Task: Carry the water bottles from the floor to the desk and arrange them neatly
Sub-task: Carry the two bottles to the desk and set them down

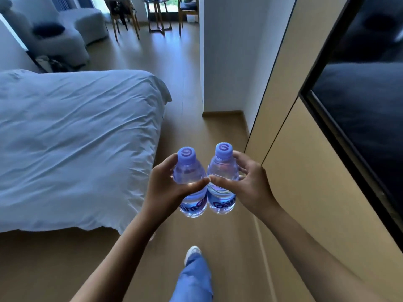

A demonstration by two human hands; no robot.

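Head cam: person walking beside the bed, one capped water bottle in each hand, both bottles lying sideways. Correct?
Not quite. The head view shows both bottles upright, caps up, not sideways. The left hand grips the left water bottle and the right hand grips the right water bottle, side by side, with the bed on the person's left.

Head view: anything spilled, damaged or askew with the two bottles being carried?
Nothing stands out. The left hand holds the left bottle and the right hand holds the right bottle; both are upright, capped, side by side, with no water visible on the floor. The bed cover is only rumpled.
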